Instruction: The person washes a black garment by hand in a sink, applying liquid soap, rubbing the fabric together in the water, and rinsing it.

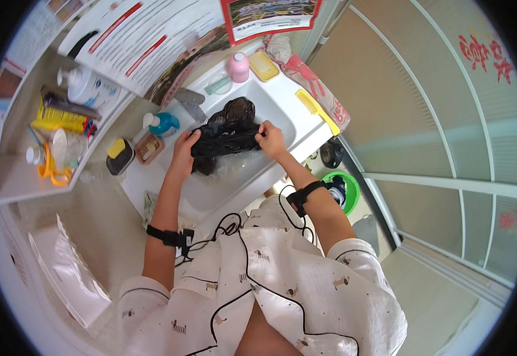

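A wet black cloth (225, 137) is stretched between my two hands over a white sink (223, 191). My left hand (183, 153) grips its left end, thumb on top. At the other end, my right hand (271, 138) pinches the fabric between thumb and fingers. More dark, wet fabric (239, 110) lies in the basin behind the stretched piece, and another dark part (204, 165) hangs below it near my left hand. Shallow, foamy water (236, 165) shows in the basin. What kind of garment the cloth is, I cannot tell.
Along the sink's rim stand a blue pump bottle (164, 124), a pink bottle (239, 67), a yellow soap dish (264, 66) and a yellow comb (317, 111). A brown soap box (149, 148) sits left. A green basin (352, 192) with clothes is on the floor at right.
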`<state>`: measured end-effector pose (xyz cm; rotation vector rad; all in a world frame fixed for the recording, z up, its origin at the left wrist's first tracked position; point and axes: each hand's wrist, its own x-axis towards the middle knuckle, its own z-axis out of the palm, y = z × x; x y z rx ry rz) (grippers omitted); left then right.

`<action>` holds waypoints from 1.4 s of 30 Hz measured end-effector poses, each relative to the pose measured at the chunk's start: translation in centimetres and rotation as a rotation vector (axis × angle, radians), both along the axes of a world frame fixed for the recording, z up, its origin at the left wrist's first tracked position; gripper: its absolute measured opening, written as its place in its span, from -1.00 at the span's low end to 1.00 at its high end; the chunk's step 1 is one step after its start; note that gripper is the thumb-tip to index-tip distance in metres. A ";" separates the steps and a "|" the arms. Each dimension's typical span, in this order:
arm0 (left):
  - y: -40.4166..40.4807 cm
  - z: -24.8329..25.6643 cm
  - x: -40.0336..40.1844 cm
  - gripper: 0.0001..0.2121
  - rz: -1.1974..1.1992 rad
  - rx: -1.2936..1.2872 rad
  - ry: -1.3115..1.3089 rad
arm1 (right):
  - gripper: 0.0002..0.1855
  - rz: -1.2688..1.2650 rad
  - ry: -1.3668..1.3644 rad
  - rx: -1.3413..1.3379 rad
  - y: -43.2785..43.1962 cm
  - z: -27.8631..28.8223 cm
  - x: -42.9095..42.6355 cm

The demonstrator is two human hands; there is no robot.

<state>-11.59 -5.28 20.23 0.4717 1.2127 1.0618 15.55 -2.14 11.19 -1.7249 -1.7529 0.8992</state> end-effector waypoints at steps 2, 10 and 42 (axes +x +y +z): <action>-1.0 0.4 -0.1 -0.79 0.017 -0.058 0.015 | -0.82 -0.088 0.128 0.029 0.1 1.9 -0.2; -0.6 4.3 4.4 -0.80 0.046 -0.008 -0.137 | -0.74 0.247 0.205 0.290 -3.1 1.0 -3.9; -5.2 -15.3 2.5 -0.76 -0.415 0.166 0.989 | -0.32 0.548 -0.236 -0.351 -1.6 -2.4 -1.7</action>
